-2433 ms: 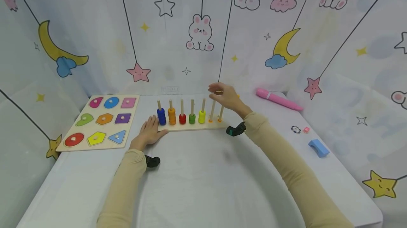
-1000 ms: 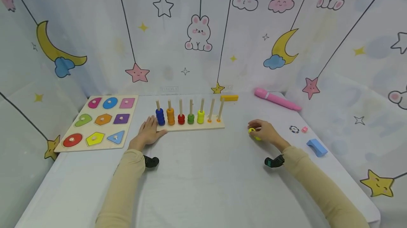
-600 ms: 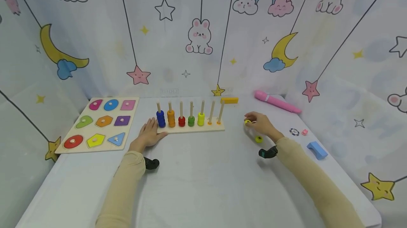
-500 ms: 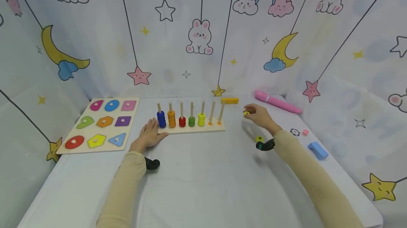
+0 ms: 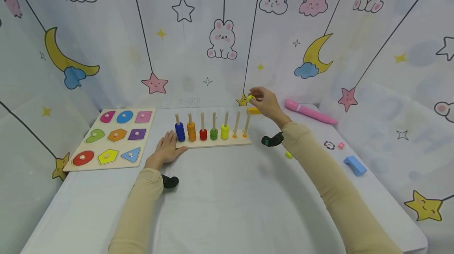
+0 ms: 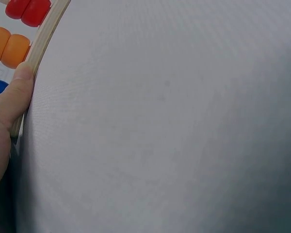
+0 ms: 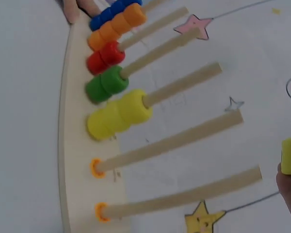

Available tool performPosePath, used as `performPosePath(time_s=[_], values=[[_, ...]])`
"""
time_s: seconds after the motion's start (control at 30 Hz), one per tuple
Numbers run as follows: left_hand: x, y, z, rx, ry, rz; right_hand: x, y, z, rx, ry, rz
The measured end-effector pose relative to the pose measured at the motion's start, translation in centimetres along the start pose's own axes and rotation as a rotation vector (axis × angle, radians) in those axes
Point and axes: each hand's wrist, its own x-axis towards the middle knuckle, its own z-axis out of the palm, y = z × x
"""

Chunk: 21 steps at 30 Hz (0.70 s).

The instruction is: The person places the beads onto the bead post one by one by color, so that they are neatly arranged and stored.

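A wooden peg rack (image 5: 213, 142) carries stacks of blue (image 5: 180, 132), orange (image 5: 191, 132), red (image 5: 203, 134), green (image 5: 214, 134) and yellow beads (image 5: 225, 131). Its two rightmost pegs bear no beads. My left hand (image 5: 166, 151) rests at the rack's left end, fingers straight; in the left wrist view the thumb (image 6: 20, 90) presses the front edge. My right hand (image 5: 266, 102) pinches a yellow bead (image 5: 251, 98) above and a little right of the rightmost peg (image 7: 184, 195), apart from it. Another yellow bead (image 5: 289, 154) lies on the table, partly hidden by the right sleeve.
A shape puzzle board (image 5: 117, 136) lies at the left. Behind the rack's right end is a yellow block (image 5: 253, 111). A pink pen-like stick (image 5: 311, 112), a round black-and-white disc (image 5: 329, 145), a small pink piece (image 5: 341, 145) and a blue arch block (image 5: 355, 165) lie right.
My right hand went from near the pegs to the yellow beads at right, picked one up, leaving another, and carried it up and left towards the rack. My left hand stayed put.
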Motion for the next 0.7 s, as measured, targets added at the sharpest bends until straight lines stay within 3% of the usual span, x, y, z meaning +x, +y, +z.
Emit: performPosePath(time_s=[0.2, 0.33, 0.7], values=[[-0.8, 1.1, -0.9, 0.014, -0.004, -0.02, 0.3, -2.8, 3.6, 0.016, -0.081, -0.118], [-0.9, 1.3, -0.8, 0.018, -0.002, -0.021, 0.0, -4.1, 5.1, 0.006, -0.16, -0.139], [-0.8, 1.2, -0.9, 0.011, 0.002, -0.017, -0.1, -4.4, 5.7, -0.021, -0.195, -0.127]])
